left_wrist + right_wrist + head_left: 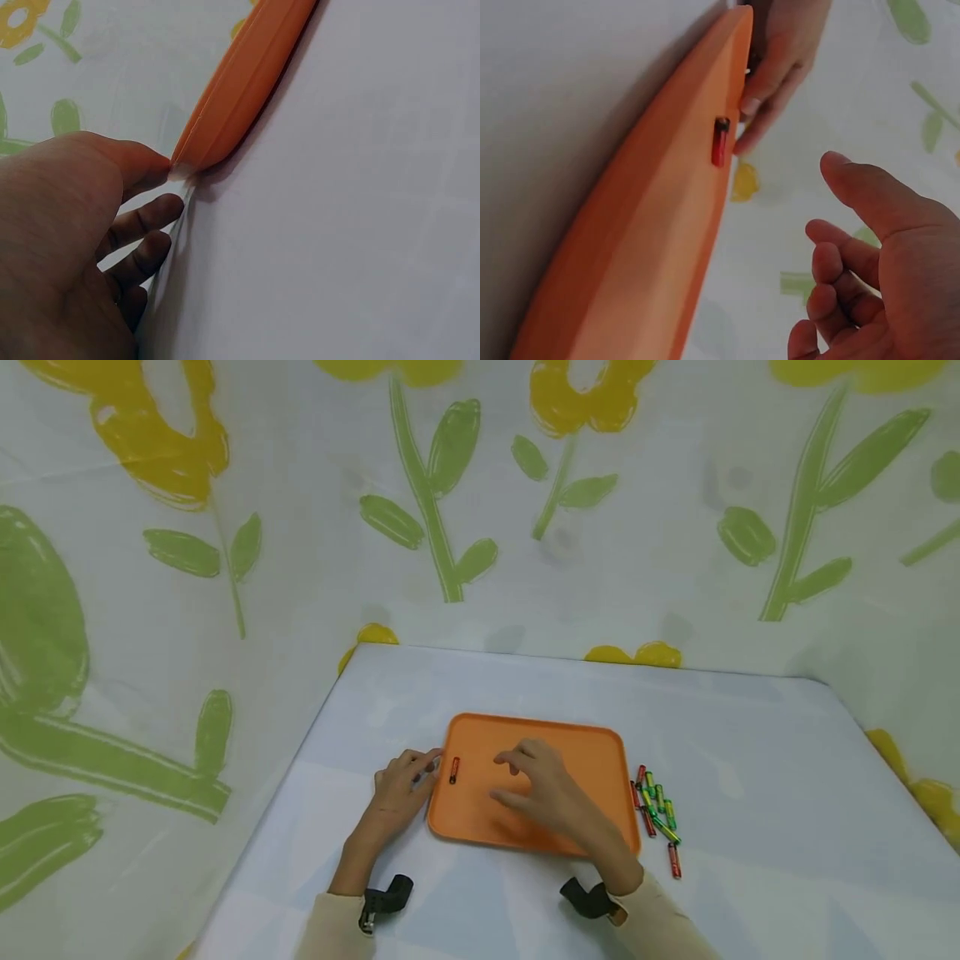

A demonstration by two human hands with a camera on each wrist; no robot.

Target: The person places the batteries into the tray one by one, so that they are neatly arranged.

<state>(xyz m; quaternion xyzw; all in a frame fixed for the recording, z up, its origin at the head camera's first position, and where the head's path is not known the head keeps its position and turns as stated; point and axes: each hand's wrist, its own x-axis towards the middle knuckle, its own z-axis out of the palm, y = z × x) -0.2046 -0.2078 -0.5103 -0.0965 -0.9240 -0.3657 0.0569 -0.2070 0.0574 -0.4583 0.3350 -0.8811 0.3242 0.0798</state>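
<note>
An orange tray (540, 727) lies on the table, with a single red and black battery (454, 770) on its left part. My left hand (401, 789) is at the tray's left edge; in the left wrist view its extended digit touches the rim while the other fingers bend loosely below. Over the middle of the tray hovers my right hand (547, 789), thumb and fingers apart and nothing between them. The right wrist view shows the same battery (720, 142) close to the rim, near the left hand's fingertips.
Several red and green batteries (660, 810) lie in a loose heap just right of the tray. One red battery (674, 861) is a little nearer to me. A pale patterned cloth covers the table (750, 760), and a flower-print curtain (300, 568) hangs around it.
</note>
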